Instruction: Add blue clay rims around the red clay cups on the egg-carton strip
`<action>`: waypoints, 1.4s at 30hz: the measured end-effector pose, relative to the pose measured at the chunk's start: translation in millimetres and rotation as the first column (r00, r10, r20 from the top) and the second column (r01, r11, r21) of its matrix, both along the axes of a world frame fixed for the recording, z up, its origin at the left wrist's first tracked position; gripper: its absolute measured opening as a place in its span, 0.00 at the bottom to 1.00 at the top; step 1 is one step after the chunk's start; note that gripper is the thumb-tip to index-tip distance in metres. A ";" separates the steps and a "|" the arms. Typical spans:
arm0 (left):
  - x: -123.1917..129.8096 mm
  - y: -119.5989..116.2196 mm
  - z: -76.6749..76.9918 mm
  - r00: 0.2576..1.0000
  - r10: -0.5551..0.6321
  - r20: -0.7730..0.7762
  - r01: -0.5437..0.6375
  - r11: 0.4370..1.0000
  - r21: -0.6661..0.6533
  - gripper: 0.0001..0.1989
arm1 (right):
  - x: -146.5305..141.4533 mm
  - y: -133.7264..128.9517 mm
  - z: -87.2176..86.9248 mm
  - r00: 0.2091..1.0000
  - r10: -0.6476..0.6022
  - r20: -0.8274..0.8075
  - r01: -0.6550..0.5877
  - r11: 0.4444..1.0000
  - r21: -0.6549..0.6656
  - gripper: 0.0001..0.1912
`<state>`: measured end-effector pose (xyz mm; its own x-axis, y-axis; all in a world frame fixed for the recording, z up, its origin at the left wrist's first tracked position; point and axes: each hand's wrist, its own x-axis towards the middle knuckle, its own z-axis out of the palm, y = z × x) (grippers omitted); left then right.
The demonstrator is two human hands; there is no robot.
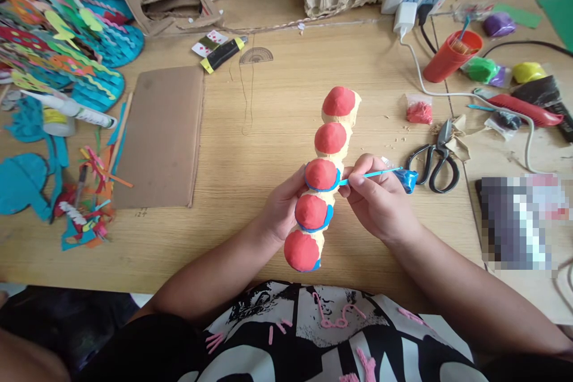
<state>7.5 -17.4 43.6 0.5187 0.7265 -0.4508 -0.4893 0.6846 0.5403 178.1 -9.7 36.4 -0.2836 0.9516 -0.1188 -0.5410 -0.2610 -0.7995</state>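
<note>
A big blue shape (22,182) lies far to the left of the card (156,137). A messy heap of scraps (92,203) sits just left of the card's near part, maybe pushed there to be out of the way. The card lies flat on the table (277,107).

To the right of the card is the left hand (286,206). Its thumb is on the left edge of the strip (320,175), and it seems to pinch it so it won't wobble. I can't see the fingers underneath. The strip is right of the card too, held up between both hands.

Next comes a thin blue stick (371,174). The right hand (380,206), farther right of the card, pinches it between thumb and finger, a bit like a pencil, likely so the tip can go just where it's wanted. The tip is at the blue rim (330,215) of the middle bump.

Farther right of the card is a blue lump (406,180), then black scissors (439,158), maybe put there to be easy to reach. A red cup (452,57) stands farther right and back.

The strip is long. Its long way runs from near the person's tummy to away, with the far end leaning right. Its five red bumps (311,211) face up. Blue shows on the three nearest bumps only.
</note>
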 end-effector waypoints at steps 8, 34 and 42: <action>0.2 1.9 0.1 0.995 -0.008 0.096 0.001 0.997 0.072 0.21 | 1.1 0.4 1.8 0.999 0.033 -0.033 -0.035 0.998 -0.058 0.12; -1.4 -1.0 -6.5 0.999 0.049 0.009 -0.050 0.999 0.016 0.21 | 0.4 0.4 2.5 0.999 0.035 -0.007 -0.035 0.998 -0.060 0.14; -1.0 -1.0 -4.3 0.998 0.058 -0.024 -0.057 0.998 0.020 0.21 | -1.2 0.4 4.2 0.999 0.038 0.010 -0.038 0.999 -0.037 0.14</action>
